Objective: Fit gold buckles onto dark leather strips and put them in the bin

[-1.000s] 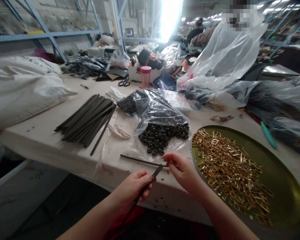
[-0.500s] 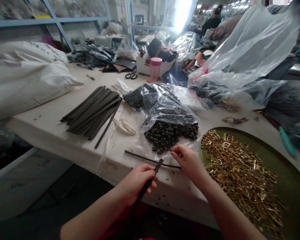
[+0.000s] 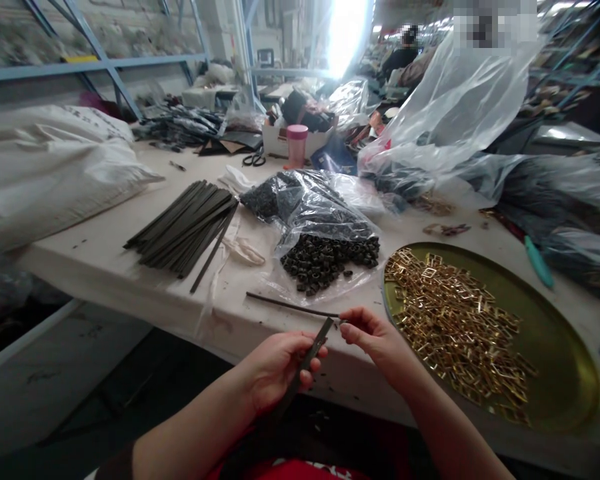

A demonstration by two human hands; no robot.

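Tray [image 3: 575, 390] flanks right fingers [image 3: 360, 315] seemingly pinching something small [image 3: 343, 323], bag [image 3: 320, 212] ahead, left fingers [image 3: 299, 343] gripping a strip [image 3: 316, 350].

No words are reading clearly. Dark printed characters [image 3: 99, 120] are running along the upper part of the white sack [image 3: 55, 173], too blurred to make out. White lettering [image 3: 325, 469] is showing on the red garment [image 3: 250, 469], cut off by the bottom edge and staying illegible.
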